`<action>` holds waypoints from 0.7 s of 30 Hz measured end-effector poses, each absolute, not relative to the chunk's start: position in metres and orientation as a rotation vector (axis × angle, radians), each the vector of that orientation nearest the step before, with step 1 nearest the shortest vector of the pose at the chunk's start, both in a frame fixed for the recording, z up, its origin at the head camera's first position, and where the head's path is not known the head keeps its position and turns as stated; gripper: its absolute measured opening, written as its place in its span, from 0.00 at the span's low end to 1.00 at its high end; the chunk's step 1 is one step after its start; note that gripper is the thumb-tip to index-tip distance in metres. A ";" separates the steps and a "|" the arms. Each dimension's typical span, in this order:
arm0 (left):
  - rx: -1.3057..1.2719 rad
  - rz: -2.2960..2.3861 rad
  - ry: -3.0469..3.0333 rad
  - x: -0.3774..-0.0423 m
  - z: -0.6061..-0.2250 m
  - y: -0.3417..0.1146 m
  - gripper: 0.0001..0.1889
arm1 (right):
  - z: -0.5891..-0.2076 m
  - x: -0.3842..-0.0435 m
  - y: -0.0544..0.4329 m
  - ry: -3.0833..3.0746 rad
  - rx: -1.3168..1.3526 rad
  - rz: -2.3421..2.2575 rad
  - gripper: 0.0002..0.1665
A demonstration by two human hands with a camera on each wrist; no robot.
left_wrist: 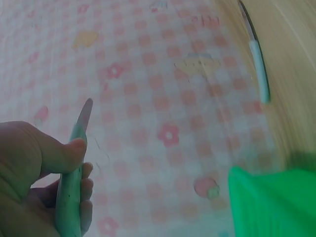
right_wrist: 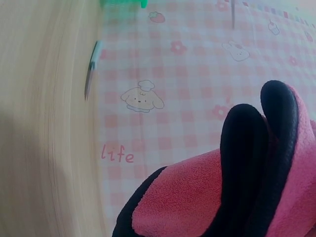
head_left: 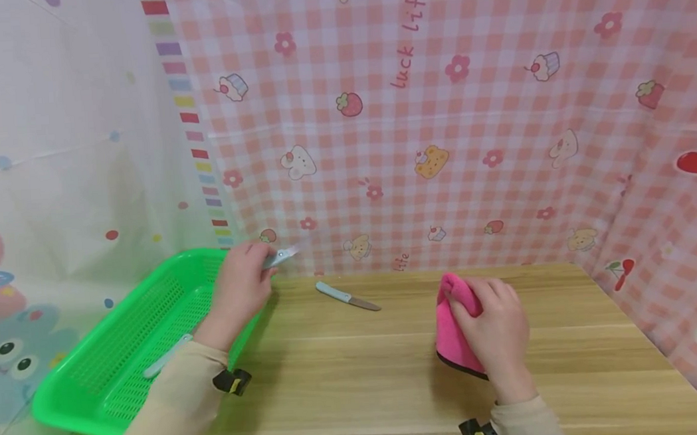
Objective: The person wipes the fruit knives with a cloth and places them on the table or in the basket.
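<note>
My left hand (head_left: 241, 284) grips a small knife (left_wrist: 70, 197) by its light blue handle, with the blade pointing away from the fingers. It is raised over the right rim of a green basket (head_left: 60, 401). Inside that basket another light blue handle (head_left: 166, 356) shows, partly hidden by my left forearm. A second knife (head_left: 347, 296) lies on the table between the hands, blade to the right. On the right, my right hand (head_left: 499, 331) holds a folded pink cloth (head_left: 454, 337) with black edging, which covers much of the right wrist view.
The wooden table (head_left: 359, 390) ends at the back against a pink checked curtain (head_left: 383, 195). A white patterned sheet (head_left: 83, 194) hangs on the left behind the basket. Black straps (head_left: 233, 382) sit on both wrists.
</note>
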State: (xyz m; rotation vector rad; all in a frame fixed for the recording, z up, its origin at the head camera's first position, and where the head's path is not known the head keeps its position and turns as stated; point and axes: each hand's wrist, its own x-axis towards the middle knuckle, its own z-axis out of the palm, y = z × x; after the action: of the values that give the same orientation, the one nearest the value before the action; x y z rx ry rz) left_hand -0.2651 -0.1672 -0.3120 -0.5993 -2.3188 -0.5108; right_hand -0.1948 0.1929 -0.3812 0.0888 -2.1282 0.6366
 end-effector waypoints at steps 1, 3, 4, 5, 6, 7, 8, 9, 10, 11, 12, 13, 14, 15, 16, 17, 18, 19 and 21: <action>-0.595 -0.500 -2.334 -0.266 -0.312 -0.172 0.12 | -0.381 -0.195 0.193 -2.129 0.089 0.635 0.18; -0.582 -0.489 -2.372 -0.269 -0.311 -0.182 0.11 | -0.381 -0.195 0.193 -2.129 0.091 0.634 0.19; -0.570 -0.483 -2.391 -0.270 -0.311 -0.187 0.10 | -0.381 -0.195 0.192 -2.129 0.092 0.634 0.19; -0.558 -0.484 -2.412 -0.271 -0.310 -0.192 0.10 | -0.381 -0.195 0.192 -2.130 0.093 0.634 0.19; -0.544 -0.486 -2.436 -0.271 -0.309 -0.197 0.10 | -0.381 -0.194 0.192 -2.131 0.093 0.635 0.19; -0.524 -0.495 -2.465 -0.272 -0.308 -0.202 0.09 | -0.382 -0.194 0.192 -2.132 0.094 0.636 0.19; -0.511 -0.506 -2.497 -0.273 -0.306 -0.207 0.09 | -0.382 -0.195 0.193 -2.130 0.096 0.637 0.19; -0.496 -0.520 -2.531 -0.274 -0.305 -0.212 0.09 | -0.382 -0.195 0.193 -2.127 0.100 0.639 0.19; -0.480 -0.537 -2.562 -0.276 -0.304 -0.217 0.10 | -0.382 -0.195 0.193 -2.124 0.103 0.639 0.18; -0.469 -0.555 -2.590 -0.278 -0.303 -0.223 0.10 | -0.382 -0.195 0.193 -2.123 0.105 0.640 0.18; -0.457 -0.572 -2.614 -0.281 -0.302 -0.228 0.10 | -0.382 -0.195 0.193 -2.122 0.108 0.640 0.18; -0.448 -0.590 -2.634 -0.283 -0.301 -0.234 0.11 | -0.382 -0.195 0.192 -2.120 0.109 0.639 0.18; -0.447 -0.606 -2.644 -0.286 -0.302 -0.240 0.11 | -0.382 -0.196 0.192 -2.119 0.110 0.639 0.18; -0.444 -0.615 -2.648 -0.289 -0.302 -0.245 0.11 | -0.382 -0.195 0.192 -2.120 0.107 0.639 0.19; -0.440 -0.622 -2.648 -0.292 -0.303 -0.251 0.10 | -0.382 -0.195 0.192 -2.123 0.103 0.639 0.19; -0.437 -0.626 -2.647 -0.294 -0.304 -0.256 0.10 | -0.382 -0.195 0.192 -2.124 0.099 0.640 0.19; -0.429 -0.624 -2.647 -0.297 -0.306 -0.261 0.10 | -0.381 -0.195 0.192 -2.125 0.097 0.641 0.19; -0.421 -0.621 -2.646 -0.299 -0.308 -0.265 0.09 | -0.381 -0.195 0.192 -2.125 0.094 0.643 0.19; -0.397 -0.614 -2.649 -0.302 -0.313 -0.275 0.09 | -0.381 -0.195 0.192 -2.125 0.093 0.645 0.19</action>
State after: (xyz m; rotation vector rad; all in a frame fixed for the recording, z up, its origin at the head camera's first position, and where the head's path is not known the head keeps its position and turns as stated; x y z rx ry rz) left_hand -0.3023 -0.2752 -0.3126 -0.3965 -2.6492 -0.6141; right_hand -0.1950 0.1915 -0.3812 0.0934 -2.1253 0.6450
